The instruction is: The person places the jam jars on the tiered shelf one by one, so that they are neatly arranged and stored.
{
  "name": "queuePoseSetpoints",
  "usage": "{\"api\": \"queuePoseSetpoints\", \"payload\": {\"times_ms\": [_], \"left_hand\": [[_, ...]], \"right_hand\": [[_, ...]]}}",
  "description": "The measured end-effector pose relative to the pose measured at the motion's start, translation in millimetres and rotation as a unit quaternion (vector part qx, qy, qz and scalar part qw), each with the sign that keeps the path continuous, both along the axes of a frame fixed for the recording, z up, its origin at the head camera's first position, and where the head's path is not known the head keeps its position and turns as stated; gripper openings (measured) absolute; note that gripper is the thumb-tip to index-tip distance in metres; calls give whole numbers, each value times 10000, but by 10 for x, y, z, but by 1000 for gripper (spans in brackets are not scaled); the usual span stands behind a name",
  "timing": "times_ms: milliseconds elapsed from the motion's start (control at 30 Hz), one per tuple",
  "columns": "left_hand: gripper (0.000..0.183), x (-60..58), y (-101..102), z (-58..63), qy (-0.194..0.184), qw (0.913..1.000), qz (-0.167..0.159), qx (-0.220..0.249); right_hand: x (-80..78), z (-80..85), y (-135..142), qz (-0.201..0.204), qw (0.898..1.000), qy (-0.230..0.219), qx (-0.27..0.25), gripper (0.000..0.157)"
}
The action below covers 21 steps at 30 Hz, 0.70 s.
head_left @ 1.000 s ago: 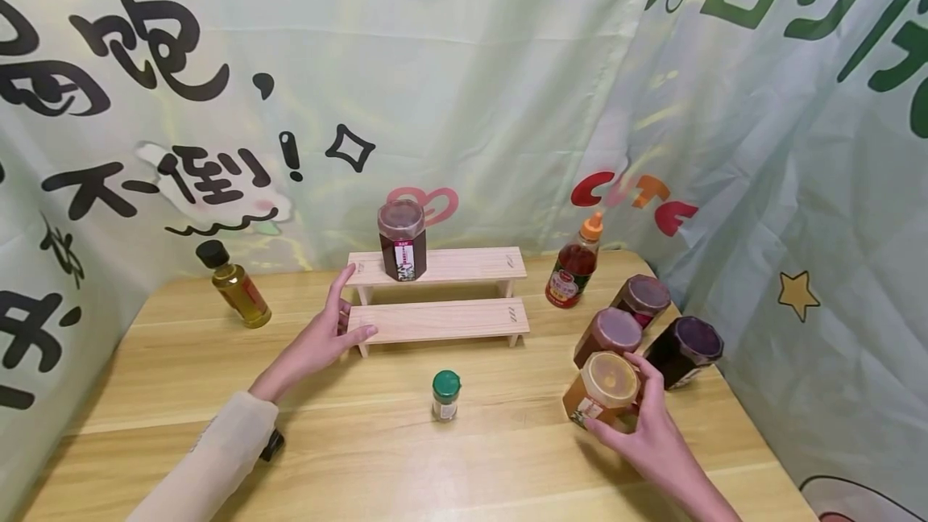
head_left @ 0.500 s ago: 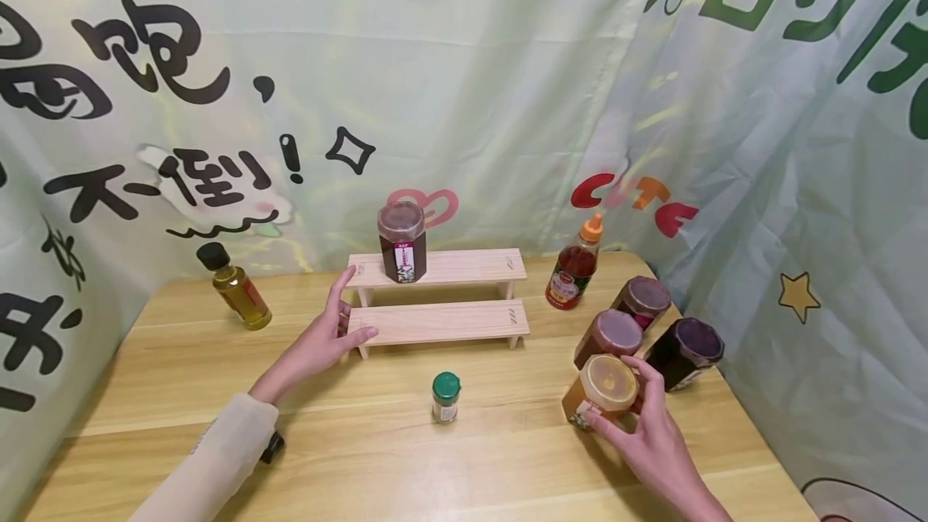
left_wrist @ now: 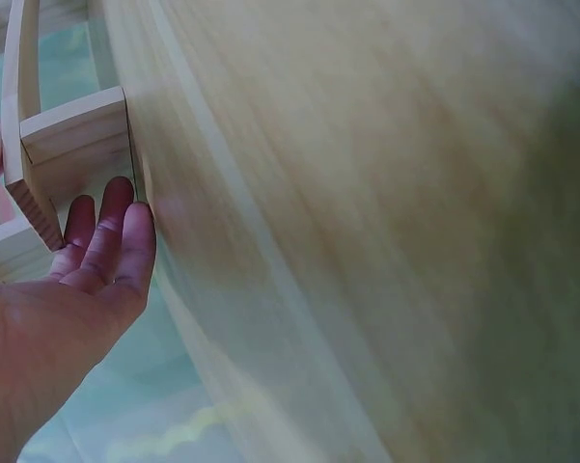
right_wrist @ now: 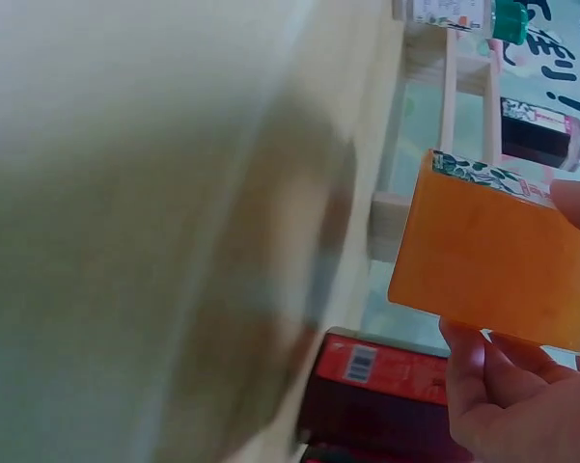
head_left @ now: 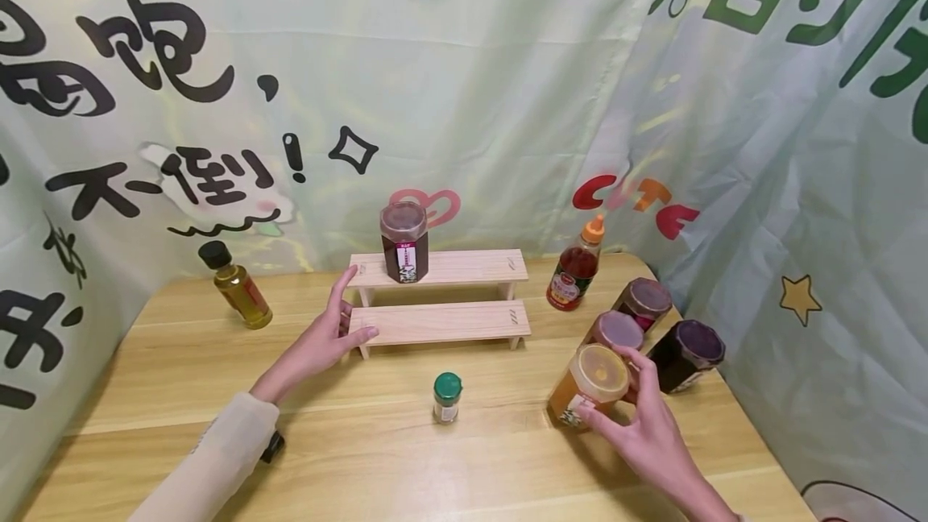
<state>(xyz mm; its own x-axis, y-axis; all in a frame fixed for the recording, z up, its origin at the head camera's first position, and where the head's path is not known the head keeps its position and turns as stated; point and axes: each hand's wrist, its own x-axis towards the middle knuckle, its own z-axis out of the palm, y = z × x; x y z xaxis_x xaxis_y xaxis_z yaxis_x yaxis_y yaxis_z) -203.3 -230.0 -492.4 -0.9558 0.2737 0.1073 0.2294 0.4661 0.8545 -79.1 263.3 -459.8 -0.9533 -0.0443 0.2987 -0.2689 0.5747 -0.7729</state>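
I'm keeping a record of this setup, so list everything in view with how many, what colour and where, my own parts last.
table: 1, light wood, centre
wooden tiers: 2, pale, back centre
dark jar: 1, dark, on the upper tier
orange jar: 1, orange, front right
reddish jars: 2, reddish, behind the orange jar
near-black jar: 1, near-black, right edge
sauce bottle: 1, red, orange cap, back right
yellow bottle: 1, golden, black cap, back left
shaker: 1, green cap, front centre
printed cloth: count unclear, pale green, behind
left sleeve: 1, cream, front left
left hand: 1, at the tiers' left end
right hand: 1, holding the orange jar
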Motion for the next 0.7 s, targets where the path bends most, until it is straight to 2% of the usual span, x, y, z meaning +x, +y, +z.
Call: {"api": "queuePoseSetpoints", "payload": {"times_ms": [300, 500, 700], "left_hand": [[111, -13, -3, -2, 81, 9999, -65, 67], [112, -2, 7, 3, 87, 9999, -32, 129], [114, 6, 17, 5, 83, 9999, -18, 145]], "right_hand": [[-272, 212, -103, 790, 9952, 355, -453, 99], [-449, 360, -157, 1145, 9912, 98, -655, 96], [-646, 509, -221, 1620, 9832, 72, -834, 95]]}}
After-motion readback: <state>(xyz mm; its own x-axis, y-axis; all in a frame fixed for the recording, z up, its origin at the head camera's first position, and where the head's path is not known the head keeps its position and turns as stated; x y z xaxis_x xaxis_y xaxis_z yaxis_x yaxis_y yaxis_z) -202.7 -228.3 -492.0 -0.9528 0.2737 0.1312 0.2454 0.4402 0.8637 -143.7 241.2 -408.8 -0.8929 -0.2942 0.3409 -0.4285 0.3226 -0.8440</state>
